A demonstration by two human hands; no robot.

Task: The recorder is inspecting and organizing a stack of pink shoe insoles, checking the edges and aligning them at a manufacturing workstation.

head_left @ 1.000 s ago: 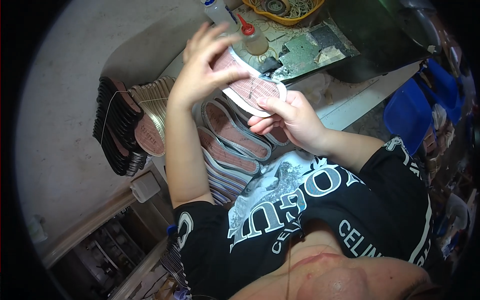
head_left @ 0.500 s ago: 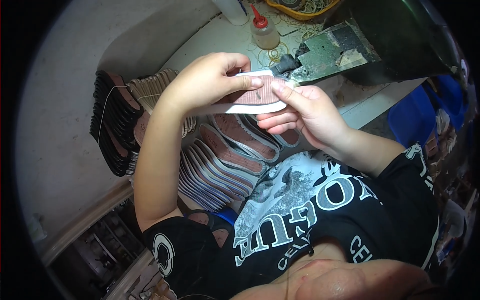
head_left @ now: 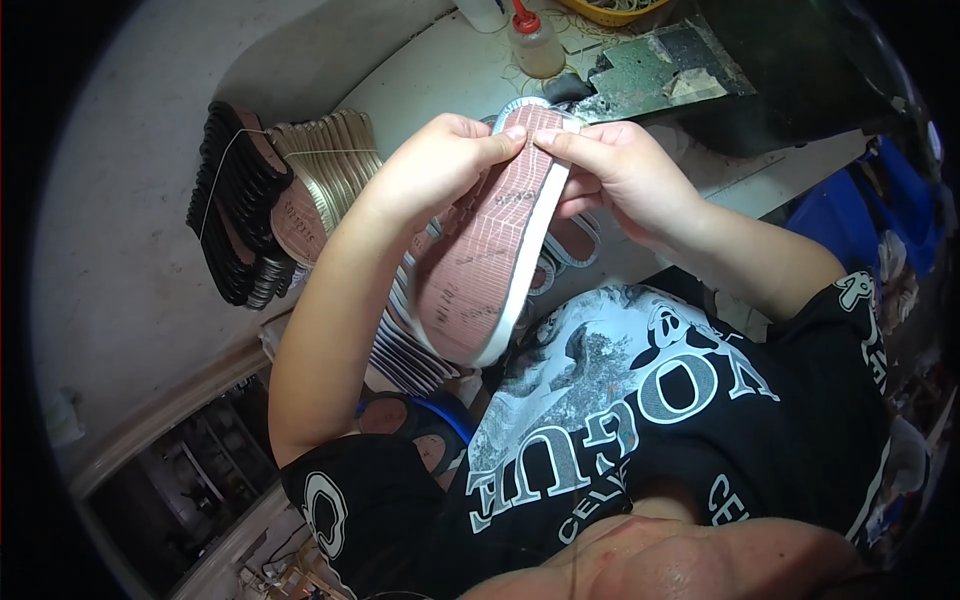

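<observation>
Both hands grip the toe end of a reddish-brown rubber shoe sole with a white rim (head_left: 490, 250), held up at the centre of the frame.

The left hand (head_left: 440, 165) and the right hand (head_left: 620, 170) each pinch the sole's upper end between thumb and fingertips, tread side up, its heel hanging toward the lower centre. Pressing evenly along the rim with both thumbs would probably serve this step best, the sole kept flat rather than bent. At upper centre a small clear plastic squeeze bottle with a red nozzle (head_left: 535, 45) stands on the pale worktable (head_left: 430, 80); its contents cannot be told. The yellow basket (head_left: 610, 10) at the top edge holds pale strands. Bundled stacks of dark and tan soles (head_left: 270, 190) lie at upper left.
</observation>
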